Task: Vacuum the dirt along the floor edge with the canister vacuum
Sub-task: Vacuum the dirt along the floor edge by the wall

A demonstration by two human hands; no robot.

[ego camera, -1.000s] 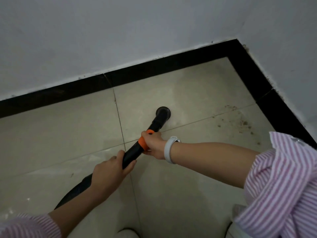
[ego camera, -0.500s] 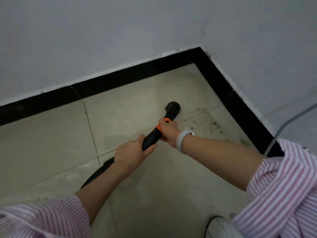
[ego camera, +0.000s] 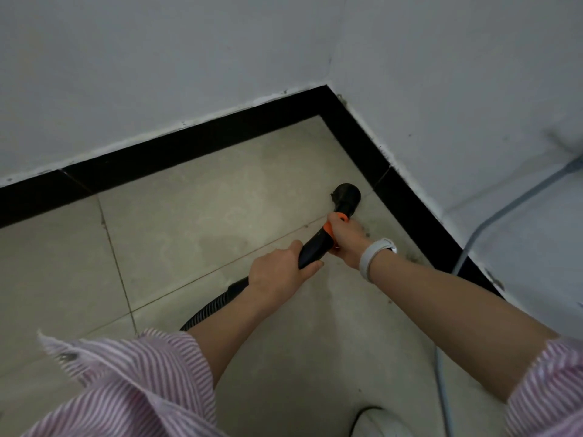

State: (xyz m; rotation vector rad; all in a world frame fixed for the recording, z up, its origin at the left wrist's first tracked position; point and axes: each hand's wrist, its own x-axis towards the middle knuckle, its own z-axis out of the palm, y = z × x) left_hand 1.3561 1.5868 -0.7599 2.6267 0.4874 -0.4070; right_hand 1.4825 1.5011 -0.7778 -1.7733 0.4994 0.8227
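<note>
A black vacuum wand with an orange collar (ego camera: 329, 230) points toward the right-hand wall, and its round nozzle (ego camera: 347, 197) sits on the beige tile close to the black skirting (ego camera: 419, 222). My right hand (ego camera: 345, 239) grips the wand at the orange collar. Lower down, my left hand (ego camera: 280, 275) grips the black tube where the ribbed hose (ego camera: 208, 310) begins. Dark specks of dirt (ego camera: 410, 255) lie along the skirting beside my right wrist. The canister itself is out of view.
Two grey walls meet at a corner (ego camera: 328, 86) at the back. A grey cable (ego camera: 473, 244) runs down the right wall and along the floor. A white rounded object (ego camera: 378, 424) shows at the bottom edge.
The nozzle has swept right across the tile, from mid-floor to right beside the right-hand skirting. Both hands kept their grips. The view turned right, bringing the cable into sight.
</note>
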